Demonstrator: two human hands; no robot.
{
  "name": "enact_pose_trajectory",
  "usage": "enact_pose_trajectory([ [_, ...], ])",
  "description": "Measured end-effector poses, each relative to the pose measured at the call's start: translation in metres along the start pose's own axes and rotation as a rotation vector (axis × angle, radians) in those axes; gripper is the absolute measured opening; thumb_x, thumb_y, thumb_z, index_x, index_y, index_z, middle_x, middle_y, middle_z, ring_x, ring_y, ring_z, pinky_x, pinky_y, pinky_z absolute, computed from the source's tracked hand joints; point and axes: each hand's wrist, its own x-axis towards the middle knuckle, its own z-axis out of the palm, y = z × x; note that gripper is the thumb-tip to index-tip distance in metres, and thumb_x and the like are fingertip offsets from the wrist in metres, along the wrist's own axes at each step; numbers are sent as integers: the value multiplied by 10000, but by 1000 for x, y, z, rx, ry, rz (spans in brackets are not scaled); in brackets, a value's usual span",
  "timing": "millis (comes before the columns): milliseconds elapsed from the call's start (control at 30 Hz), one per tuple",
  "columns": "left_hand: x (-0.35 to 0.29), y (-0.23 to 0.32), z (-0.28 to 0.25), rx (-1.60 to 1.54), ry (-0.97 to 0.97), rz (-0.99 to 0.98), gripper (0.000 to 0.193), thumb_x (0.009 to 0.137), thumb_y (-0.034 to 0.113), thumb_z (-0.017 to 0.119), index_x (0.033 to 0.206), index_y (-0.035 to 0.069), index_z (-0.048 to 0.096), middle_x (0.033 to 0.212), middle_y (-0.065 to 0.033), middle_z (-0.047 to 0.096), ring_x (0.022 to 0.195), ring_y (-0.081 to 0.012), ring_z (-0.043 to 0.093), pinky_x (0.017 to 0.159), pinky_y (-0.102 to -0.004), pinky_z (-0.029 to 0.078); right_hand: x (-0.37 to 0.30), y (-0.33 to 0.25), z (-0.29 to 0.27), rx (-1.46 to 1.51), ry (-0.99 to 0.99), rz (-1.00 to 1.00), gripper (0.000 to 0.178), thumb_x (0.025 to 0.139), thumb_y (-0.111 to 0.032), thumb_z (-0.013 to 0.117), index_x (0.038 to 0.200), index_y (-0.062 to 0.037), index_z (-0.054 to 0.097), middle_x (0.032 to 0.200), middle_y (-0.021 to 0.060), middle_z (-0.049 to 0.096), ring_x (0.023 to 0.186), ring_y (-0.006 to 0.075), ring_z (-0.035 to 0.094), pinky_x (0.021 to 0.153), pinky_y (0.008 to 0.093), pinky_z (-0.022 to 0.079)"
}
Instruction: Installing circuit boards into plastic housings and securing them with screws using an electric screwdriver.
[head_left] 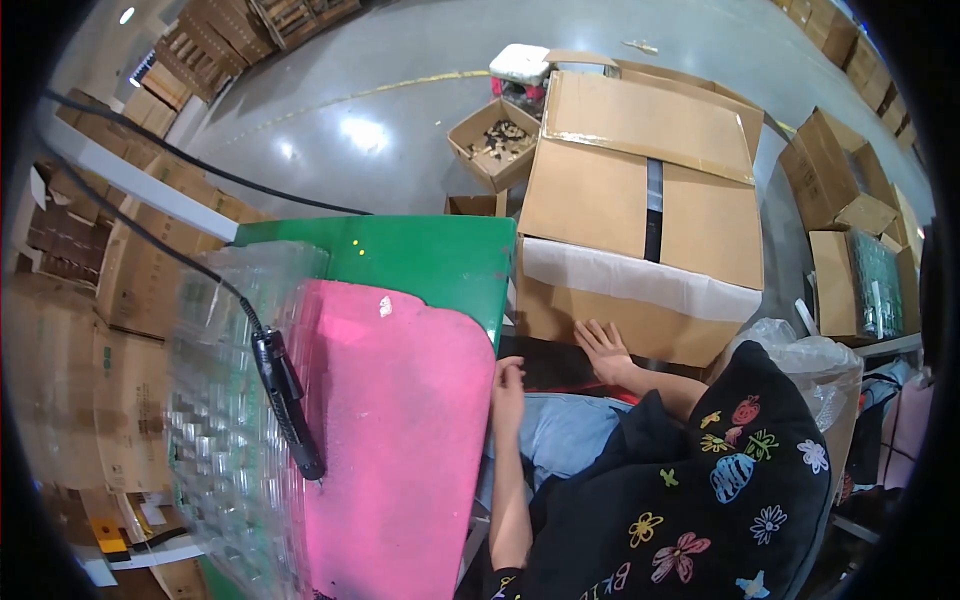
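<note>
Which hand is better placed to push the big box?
Probably the right hand: it seems to rest against the big box, while the left hand is beside the pink mat.

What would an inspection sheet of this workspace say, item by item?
Surface: green table with a pink mat; yellow specks on the green.
Things handled: large carton beside the table, white strip along its near edge, dark gap between top flaps.
Clutter: clear plastic trays at left; open box of scraps beyond the table.
Hands: right hand against the carton's near side, fingers extended; left hand by the mat's right edge, contact unclear.
Cables: black cord to a black tool that appears over the mat's left edge; second black cable reaching the table's far edge.
Surroundings: grey floor, stacked cartons on the left.
</note>
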Motion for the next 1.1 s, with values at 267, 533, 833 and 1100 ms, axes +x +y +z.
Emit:
enact_pose_trajectory([
  [267, 4, -16, -17, -382, 92, -220, 129, 993, 32, 497, 1002, 23, 626, 894, -51, 621, 787, -125, 583, 700, -262, 487, -20, 117, -128, 28, 305, 429, 695, 710, -142, 767, 1341, -79, 483, 1341, 127, 484, 1298, 329, 441, 1034, 484, 390],
  [533, 14, -11, -7, -148, 40, -232, 159, 993, 73, 514, 1040, 52, 664, 920, -26, 629, 808, -102, 591, 692, -248, 495, 0, 158, -120, -29, 251, 366, 409, 665, -62, 746, 1055, -119, 632, 1048, 90, 622, 996, 307, 633, 776, 431, 562],
  [833, 8, -25, -12, -430, 56, -170, 152, 971, 13, 513, 1024, 45, 652, 962, -26, 629, 844, -92, 591, 715, -237, 497, -5, 128, -90, -95, 437, 489, 199, 694, -28, 679, 882, -95, 679, 1012, 95, 607, 962, 324, 629, 771, 431, 558],
  [1100, 6, -23, -20, -658, 114, -142, 177, 910, -44, 495, 1013, 17, 625, 931, -59, 612, 825, -129, 571, 717, -256, 467, -40, 38, -112, 183, 205, 415, 276, 736, -43, 629, 1006, -47, 688, 1012, 172, 570, 998, 369, 588, 827, 480, 531],
])
